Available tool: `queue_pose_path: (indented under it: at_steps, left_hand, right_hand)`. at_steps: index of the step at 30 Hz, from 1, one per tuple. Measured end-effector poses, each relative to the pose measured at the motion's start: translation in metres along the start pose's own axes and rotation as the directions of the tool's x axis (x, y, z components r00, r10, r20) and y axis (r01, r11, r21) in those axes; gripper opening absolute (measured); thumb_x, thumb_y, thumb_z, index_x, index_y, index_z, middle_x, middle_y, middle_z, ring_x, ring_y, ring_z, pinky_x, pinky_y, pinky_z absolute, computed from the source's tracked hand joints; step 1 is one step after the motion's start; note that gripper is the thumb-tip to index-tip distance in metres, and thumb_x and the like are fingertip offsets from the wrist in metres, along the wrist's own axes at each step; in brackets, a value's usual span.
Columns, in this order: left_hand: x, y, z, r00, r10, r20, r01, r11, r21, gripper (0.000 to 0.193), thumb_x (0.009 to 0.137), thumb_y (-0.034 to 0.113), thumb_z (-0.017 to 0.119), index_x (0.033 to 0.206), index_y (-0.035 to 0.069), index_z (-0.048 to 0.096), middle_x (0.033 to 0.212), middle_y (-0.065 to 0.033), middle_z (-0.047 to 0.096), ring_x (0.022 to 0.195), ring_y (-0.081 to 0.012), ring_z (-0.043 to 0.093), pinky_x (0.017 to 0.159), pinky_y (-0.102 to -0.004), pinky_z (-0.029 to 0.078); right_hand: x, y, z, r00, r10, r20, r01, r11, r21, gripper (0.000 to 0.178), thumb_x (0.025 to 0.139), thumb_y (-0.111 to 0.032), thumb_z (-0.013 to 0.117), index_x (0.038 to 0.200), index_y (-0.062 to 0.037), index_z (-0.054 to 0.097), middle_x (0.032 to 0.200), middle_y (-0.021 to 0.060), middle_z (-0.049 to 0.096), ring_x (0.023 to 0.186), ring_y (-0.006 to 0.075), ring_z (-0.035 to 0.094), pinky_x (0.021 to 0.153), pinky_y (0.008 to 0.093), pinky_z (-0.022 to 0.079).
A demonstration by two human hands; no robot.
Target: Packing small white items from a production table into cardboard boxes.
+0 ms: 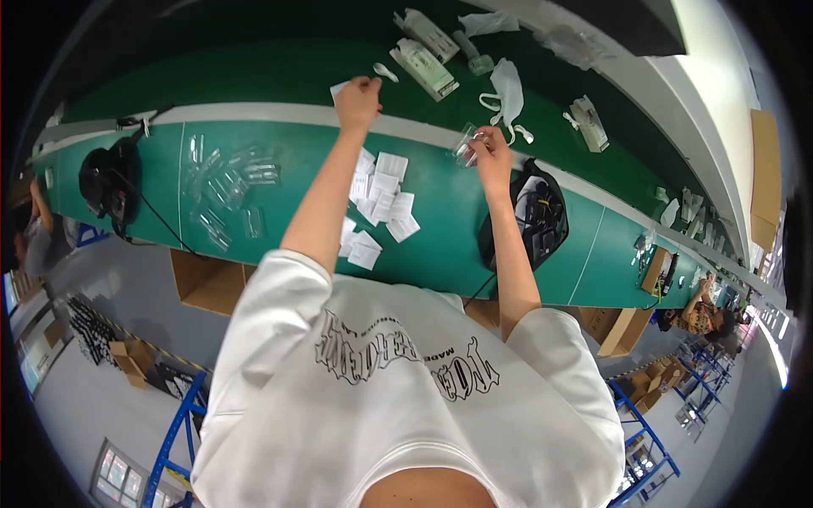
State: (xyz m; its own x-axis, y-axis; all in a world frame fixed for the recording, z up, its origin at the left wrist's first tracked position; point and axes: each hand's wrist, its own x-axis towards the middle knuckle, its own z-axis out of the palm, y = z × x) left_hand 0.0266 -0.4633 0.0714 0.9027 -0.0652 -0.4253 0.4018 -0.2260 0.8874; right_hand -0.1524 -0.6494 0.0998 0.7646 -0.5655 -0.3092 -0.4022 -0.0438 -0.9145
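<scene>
Slip pile of white folded papers (385,184) taken as landmark, scattered on the green bench (440,245); the left hand (357,103) is placed beyond the slip pile, slightly to its left, over the dark green surface (279,76); its fingers are curled, a single white slip (337,88) is seen at its outer side, but whether that slip is gripped cannot be told, contact being hidden; a small white piece (385,73) is seen beyond the slip pile, just beside the left fingertips; the right hand (494,157) is placed beyond and right of the slip pile; a clear plastic piece (465,147) is pinched there between thumb and fingers; loose clear plastic parts (227,188) are heaped left of the slip pile; a black bag (532,212) is set right of it, a black backpack (110,182) far left of it; two light boxes (425,69) are laid side by side well beyond the slip pile; a white plastic bag (506,85) is left beyond it, farther right; another small box (589,123) is laid still farther right of it.
</scene>
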Motion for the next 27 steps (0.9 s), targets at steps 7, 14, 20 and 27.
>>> queue_pose_path:
  at_steps: [7,14,20,27]
  left_hand:
    - [-0.082,-0.07,-0.086,0.962,0.262,-0.08,-0.242,0.949,0.201,0.02,0.09,0.012,0.06,0.103,-0.001,0.067,0.078,-0.0045,0.066,0.066,-0.0097,0.059,0.06,-0.0249,0.047]
    - [-0.177,-0.11,-0.167,0.887,-0.167,-0.43,0.12,0.984,-0.134,0.015,0.094,0.015,0.057,0.1,0.005,0.067,0.079,0.0,0.061,0.065,-0.0059,0.053,0.054,-0.0211,0.04]
    - [-0.192,-0.11,-0.158,0.914,-0.09,-0.396,0.104,0.994,0.015,0.015,0.094,0.013,0.056,0.099,0.004,0.066,0.079,-0.001,0.061,0.065,-0.006,0.053,0.054,-0.0215,0.04]
    - [-0.191,-0.08,-0.112,0.976,-0.005,-0.218,-0.002,1.0,-0.031,0.014,0.093,0.009,0.056,0.098,0.001,0.065,0.079,-0.0017,0.062,0.066,-0.0066,0.053,0.055,-0.0221,0.041]
  right_hand:
    - [-0.012,0.041,0.059,0.906,0.164,0.39,-0.213,0.973,0.085,0.026,0.086,-0.004,0.059,0.111,-0.0038,0.059,0.098,0.0089,0.066,0.082,0.0161,0.066,0.06,0.0283,0.052]
    - [-0.034,-0.006,0.224,0.734,-0.055,0.677,-0.085,0.981,0.172,0.038,0.084,-0.02,0.069,0.119,-0.0082,0.06,0.113,0.0109,0.065,0.092,0.0233,0.066,0.075,0.0344,0.054]
    - [0.059,-0.008,0.162,0.852,-0.514,0.099,0.496,0.732,-0.467,0.035,0.076,-0.017,0.07,0.11,-0.0084,0.063,0.098,0.0124,0.063,0.097,0.0325,0.06,0.089,0.0417,0.048]
    - [0.117,0.03,0.166,0.806,-0.285,0.519,0.586,0.51,-0.63,0.028,0.078,-0.023,0.067,0.104,-0.0118,0.068,0.099,0.0097,0.067,0.095,0.0296,0.063,0.088,0.0397,0.048]
